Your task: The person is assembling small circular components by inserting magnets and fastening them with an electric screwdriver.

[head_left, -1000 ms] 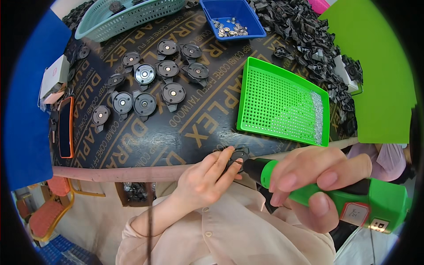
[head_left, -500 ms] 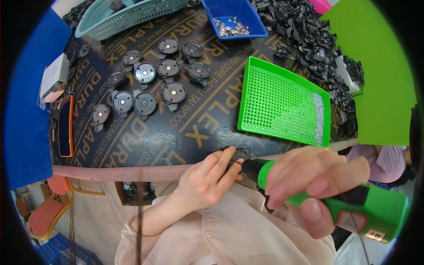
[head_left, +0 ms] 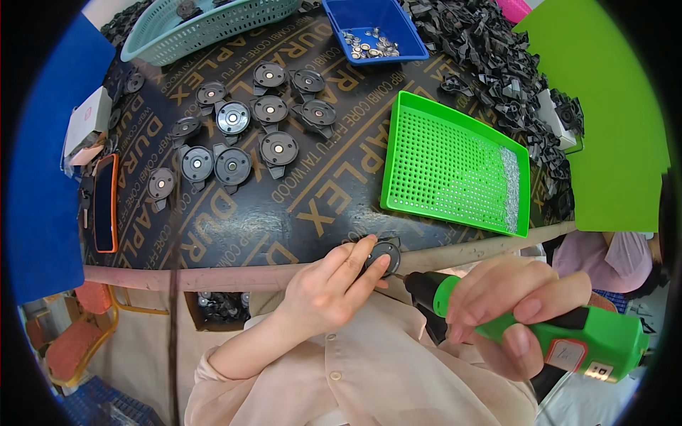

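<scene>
At the table's near edge, my left hand [head_left: 323, 287] pins a round black plastic part [head_left: 384, 258] between its fingers; they partly cover its face. My right hand [head_left: 515, 302] is wrapped around a green and black electric screwdriver [head_left: 604, 337]. Its thin bit [head_left: 400, 276] points left and lies close beside the part's rim; whether the two touch I cannot tell. Beyond my hands stands a bright green perforated tray [head_left: 455, 163] with many tiny silver screws [head_left: 511, 188] gathered along its right side and more in its holes.
Several similar round parts [head_left: 232, 165] lie at left centre. A blue bin [head_left: 376, 32] holds metal discs; a pale teal basket [head_left: 206, 32] stands at far left. Black parts [head_left: 497, 92] are heaped far right. An orange-edged phone [head_left: 106, 202] lies left. A dark cord [head_left: 175, 284] hangs nearer me.
The screwdriver has drawn back to the right from the part, so its bit and more of the part's face now show. The left hand has barely moved. The dark cord has swung left.
</scene>
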### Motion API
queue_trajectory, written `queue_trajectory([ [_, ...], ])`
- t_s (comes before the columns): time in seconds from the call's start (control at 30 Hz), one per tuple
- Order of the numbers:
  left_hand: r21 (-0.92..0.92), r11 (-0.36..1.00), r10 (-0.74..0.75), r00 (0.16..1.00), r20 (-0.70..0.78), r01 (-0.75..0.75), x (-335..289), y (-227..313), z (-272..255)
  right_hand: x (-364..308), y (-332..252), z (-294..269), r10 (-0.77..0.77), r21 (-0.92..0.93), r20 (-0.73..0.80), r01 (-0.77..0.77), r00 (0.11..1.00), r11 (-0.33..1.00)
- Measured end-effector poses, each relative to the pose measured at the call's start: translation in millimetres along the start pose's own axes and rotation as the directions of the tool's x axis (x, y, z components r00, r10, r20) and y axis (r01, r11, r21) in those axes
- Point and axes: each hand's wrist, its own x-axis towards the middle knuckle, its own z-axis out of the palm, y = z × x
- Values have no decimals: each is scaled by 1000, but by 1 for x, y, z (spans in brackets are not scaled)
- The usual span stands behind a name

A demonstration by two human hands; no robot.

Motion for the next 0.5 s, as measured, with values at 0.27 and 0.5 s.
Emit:
queue_trajectory([
  [0.27,-22,999,-50,999,-17,49,-4,0,-6,3,4,-2,-111,120,47,104,993,987],
  [0.5,21,769,-634,760,139,638,-64,14,-169,-7,-10,-47,-291,59,-224,312,930,948],
])
